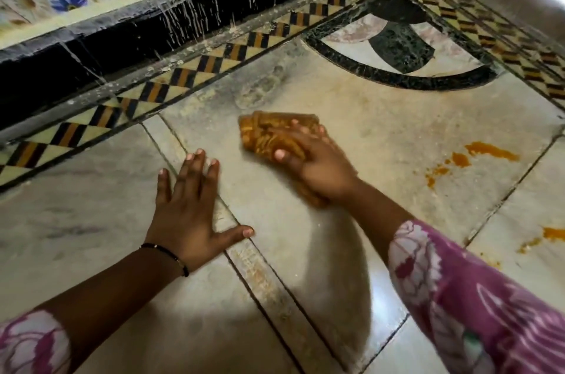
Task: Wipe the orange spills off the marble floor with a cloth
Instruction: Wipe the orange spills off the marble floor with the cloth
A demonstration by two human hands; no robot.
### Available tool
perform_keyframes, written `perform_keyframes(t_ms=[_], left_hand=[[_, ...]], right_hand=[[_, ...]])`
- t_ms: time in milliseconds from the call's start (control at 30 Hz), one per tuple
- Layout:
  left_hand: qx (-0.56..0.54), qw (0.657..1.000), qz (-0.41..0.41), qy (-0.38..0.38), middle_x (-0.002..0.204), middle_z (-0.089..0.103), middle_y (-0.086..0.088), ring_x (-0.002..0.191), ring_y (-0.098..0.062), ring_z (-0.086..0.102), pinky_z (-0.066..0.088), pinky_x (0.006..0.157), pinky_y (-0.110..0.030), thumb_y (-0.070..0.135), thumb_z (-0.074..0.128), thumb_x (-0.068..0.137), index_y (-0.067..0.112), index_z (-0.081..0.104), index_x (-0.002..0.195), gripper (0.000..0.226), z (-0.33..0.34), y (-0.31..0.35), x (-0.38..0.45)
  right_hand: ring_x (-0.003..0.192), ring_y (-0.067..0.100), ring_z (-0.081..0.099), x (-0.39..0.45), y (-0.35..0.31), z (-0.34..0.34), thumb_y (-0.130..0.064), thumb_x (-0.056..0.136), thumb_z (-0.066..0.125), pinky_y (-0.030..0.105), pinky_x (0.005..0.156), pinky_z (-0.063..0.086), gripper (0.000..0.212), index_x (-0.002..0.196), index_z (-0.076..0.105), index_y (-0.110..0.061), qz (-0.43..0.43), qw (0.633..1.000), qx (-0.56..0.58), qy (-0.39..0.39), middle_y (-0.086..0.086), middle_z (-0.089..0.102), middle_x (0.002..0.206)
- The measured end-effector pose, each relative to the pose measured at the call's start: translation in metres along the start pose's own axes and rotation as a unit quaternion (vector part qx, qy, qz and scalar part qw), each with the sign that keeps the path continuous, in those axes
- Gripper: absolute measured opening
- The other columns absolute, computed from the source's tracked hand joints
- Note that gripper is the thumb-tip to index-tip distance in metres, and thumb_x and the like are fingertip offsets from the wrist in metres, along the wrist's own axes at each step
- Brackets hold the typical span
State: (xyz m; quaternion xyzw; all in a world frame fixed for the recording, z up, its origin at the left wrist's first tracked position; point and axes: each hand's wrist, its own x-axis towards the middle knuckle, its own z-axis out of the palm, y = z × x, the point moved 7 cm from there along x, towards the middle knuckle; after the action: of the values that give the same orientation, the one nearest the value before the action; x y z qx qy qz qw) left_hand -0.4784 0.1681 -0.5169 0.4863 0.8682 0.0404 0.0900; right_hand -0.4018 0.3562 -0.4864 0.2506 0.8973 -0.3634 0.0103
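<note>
Right hand grips orange-stained cloth on marble floor — left hand flat, fingers spread; orange spills right, checkered border beyond.

1. The marble floor is pale polished stone, smooth and glossy nearest the camera, duller and dusty by the wall.
2. The cloth is bunched, wrinkled fabric, stained orange and seemingly damp.
3. The orange spills look wet and pasty.
4. The sleeve is thin, matt printed fabric.
</note>
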Motion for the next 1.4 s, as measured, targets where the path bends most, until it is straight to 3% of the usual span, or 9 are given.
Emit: perform_keyframes(t_ms=[133,367,467,633,833,1033,1167,1300,1400], left_hand=[[-0.021,0.994,0.102,-0.016,0.159,0.005,-0.01,0.146,-0.023,0.0,0.0,0.116,-0.044,0.089,0.024,0.073,0.009,0.01,0.151,0.113,-0.001,0.03,0.005],[-0.022,0.98,0.198,-0.015,0.159,0.001,-0.01,0.147,-0.024,0.002,0.008,0.113,-0.05,0.088,0.02,0.075,0.007,0.005,0.151,0.112,0.009,0.088,0.016],[-0.042,0.975,0.216,0.017,0.159,0.002,-0.013,0.147,-0.027,0.004,0.008,0.115,-0.05,0.081,0.013,0.082,0.005,0.003,0.151,0.102,0.001,0.089,0.011],[-0.05,0.981,0.188,0.024,0.159,-0.002,-0.014,0.147,-0.027,0.0,0.005,0.116,-0.048,0.074,0.008,0.087,0.002,0.003,0.15,0.095,0.002,0.082,0.011],[-0.036,0.981,0.191,0.008,0.16,0.001,-0.01,0.147,-0.023,0.0,0.007,0.114,-0.05,0.071,0.011,0.089,0.006,0.004,0.151,0.09,0.006,0.081,0.014],[-0.05,0.981,0.188,0.016,0.16,0.002,-0.008,0.147,-0.021,0.001,0.007,0.115,-0.048,0.07,0.011,0.091,0.007,0.005,0.151,0.087,0.006,0.08,0.013],[-0.046,0.982,0.184,0.011,0.16,0.0,-0.007,0.147,-0.019,-0.001,0.005,0.116,-0.047,0.07,0.01,0.091,0.008,0.004,0.151,0.087,0.007,0.081,0.014],[-0.038,0.981,0.19,0.006,0.16,0.004,-0.008,0.147,-0.021,0.003,0.008,0.115,-0.048,0.069,0.012,0.091,0.007,0.006,0.151,0.086,0.009,0.082,0.014],[-0.034,0.978,0.204,0.006,0.16,0.006,-0.008,0.147,-0.022,0.006,0.01,0.113,-0.049,0.068,0.011,0.092,0.008,0.005,0.151,0.084,0.009,0.084,0.013]], right_hand=[[0.143,0.024,0.019,-0.033,0.059,-0.046,-0.06,0.083,0.042,0.037,0.115,0.014,0.046,0.127,0.028,-0.056,0.074,0.993,0.004,0.095,-0.002,0.028,0.155],[0.139,0.027,0.025,-0.158,0.057,0.01,-0.055,0.086,0.035,0.049,0.112,0.011,0.062,0.143,0.035,-0.03,0.131,0.955,-0.246,0.097,-0.003,0.03,0.152],[0.142,0.03,0.024,-0.132,0.028,0.028,-0.054,0.089,0.035,0.053,0.112,0.006,0.06,0.145,0.034,-0.03,0.127,0.954,-0.262,0.072,0.001,0.03,0.154],[0.146,0.023,-0.009,-0.016,0.003,0.018,-0.048,0.098,0.031,0.051,0.112,-0.012,0.059,0.15,0.006,-0.037,0.031,0.969,-0.239,-0.045,-0.006,-0.005,0.161],[0.147,0.018,-0.005,-0.016,0.069,-0.044,-0.051,0.097,0.036,0.046,0.115,-0.006,0.057,0.149,0.013,-0.042,0.142,0.98,-0.136,0.034,-0.008,0.0,0.161],[0.146,0.016,0.009,-0.186,0.103,-0.02,-0.059,0.091,0.031,0.046,0.114,0.013,0.059,0.147,0.019,-0.045,-0.004,0.965,-0.261,-0.008,-0.014,0.01,0.159],[0.144,0.021,0.016,-0.225,0.149,-0.055,-0.062,0.086,0.03,0.052,0.114,0.018,0.061,0.145,0.023,-0.047,0.149,0.958,-0.239,0.05,-0.016,0.011,0.156],[0.144,0.015,0.008,-0.219,0.122,-0.027,-0.06,0.081,0.027,0.049,0.116,0.005,0.066,0.145,0.025,-0.042,0.282,0.924,-0.199,0.167,-0.007,0.02,0.156],[0.136,0.026,0.028,-0.213,0.058,0.023,-0.054,0.079,0.04,0.045,0.112,0.008,0.064,0.14,0.04,-0.033,0.209,0.937,-0.215,0.18,0.002,0.044,0.146]])
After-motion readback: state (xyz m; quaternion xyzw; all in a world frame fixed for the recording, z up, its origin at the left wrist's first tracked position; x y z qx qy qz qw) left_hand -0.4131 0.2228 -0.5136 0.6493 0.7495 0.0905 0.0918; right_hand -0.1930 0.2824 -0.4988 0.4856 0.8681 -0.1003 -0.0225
